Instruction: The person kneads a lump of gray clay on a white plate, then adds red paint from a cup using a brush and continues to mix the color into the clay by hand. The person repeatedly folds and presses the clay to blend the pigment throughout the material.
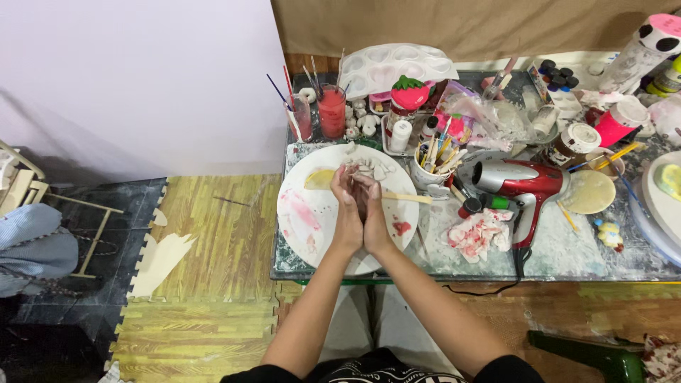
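White clay seems pressed between our left hand [347, 213] and right hand [374, 209], palms closed together over the round white paint-smeared plate [301, 220] near the glass table's [567, 255] left edge, so we should roll evenly with steady pressure.

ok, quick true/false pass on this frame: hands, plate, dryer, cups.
1. Both hands are pressed together over the plate. True: left hand and right hand meet palm to palm.
2. The hair dryer is blue. False: it is red and silver.
3. The dryer lies right of the plate. True.
4. The right hand holds a brush. False: no brush in either hand; brushes stand in the red cups.
5. The plate is clean. False: it has pink and yellow paint smears.
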